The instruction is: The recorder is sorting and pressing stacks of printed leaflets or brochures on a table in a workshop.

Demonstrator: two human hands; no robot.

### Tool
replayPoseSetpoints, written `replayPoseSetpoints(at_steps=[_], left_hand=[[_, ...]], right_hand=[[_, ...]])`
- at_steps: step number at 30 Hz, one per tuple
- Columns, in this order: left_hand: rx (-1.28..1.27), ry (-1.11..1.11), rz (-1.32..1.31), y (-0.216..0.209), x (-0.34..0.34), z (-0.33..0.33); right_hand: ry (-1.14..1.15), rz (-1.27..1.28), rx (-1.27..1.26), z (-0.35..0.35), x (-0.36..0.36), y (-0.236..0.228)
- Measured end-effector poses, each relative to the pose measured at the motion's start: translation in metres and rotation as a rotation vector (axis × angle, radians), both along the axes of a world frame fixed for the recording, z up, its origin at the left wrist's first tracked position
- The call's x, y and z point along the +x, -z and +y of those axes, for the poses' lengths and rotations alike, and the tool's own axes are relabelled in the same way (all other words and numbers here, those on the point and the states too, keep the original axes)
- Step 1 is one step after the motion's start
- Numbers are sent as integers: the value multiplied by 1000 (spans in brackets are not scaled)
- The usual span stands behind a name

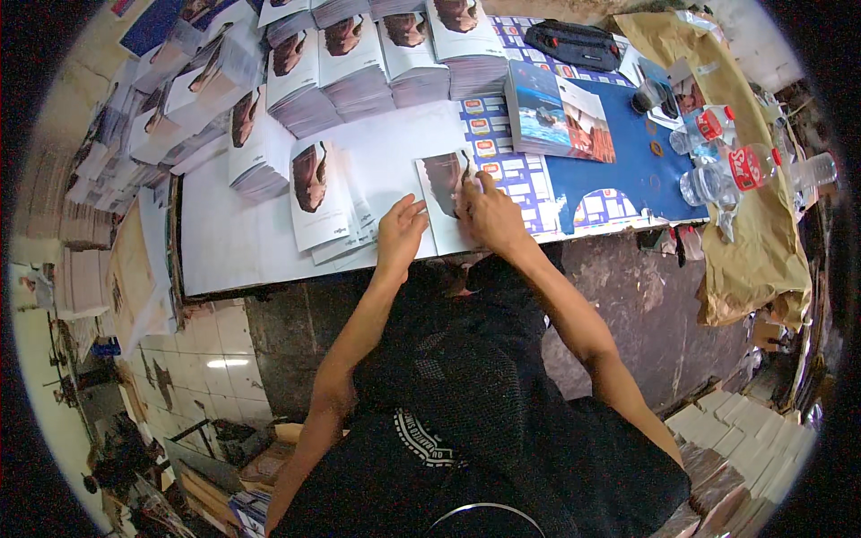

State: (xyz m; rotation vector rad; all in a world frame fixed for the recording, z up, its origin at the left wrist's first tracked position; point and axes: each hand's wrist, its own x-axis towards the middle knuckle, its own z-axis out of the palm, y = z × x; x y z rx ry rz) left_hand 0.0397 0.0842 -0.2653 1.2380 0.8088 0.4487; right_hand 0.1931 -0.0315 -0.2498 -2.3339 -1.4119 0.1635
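A white booklet (446,186) with a dark brown picture on its cover lies in front of me near the table's front edge. My right hand (493,218) is over its right side, fingers bent and pressed to that edge. Beside its lower left, my left hand (401,235) is held with fingers lightly curled and apart, nothing in them. To the left lies a small, loosely fanned pile of like booklets (314,195), just apart from my left hand.
Tall stacks of the same booklets (357,67) line the table's back and left. On the right are a thick block of colour prints (558,115), a black pouch (574,47), a tape roll (656,149), plastic bottles (731,169) and brown paper (758,260).
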Motion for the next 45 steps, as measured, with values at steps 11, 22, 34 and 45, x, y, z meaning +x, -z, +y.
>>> replayPoseSetpoints(at_steps=[11,22,34,45], left_hand=[[576,63,90,2,4,-2],[1435,406,368,20,4,-6],[1424,425,347,15,2,-3],[1402,413,345,15,4,-8]], right_hand=[[27,41,-35,3,2,2],[97,146,367,-4,16,-19],[61,-106,249,-37,-14,2],[1,-319,258,73,58,21]])
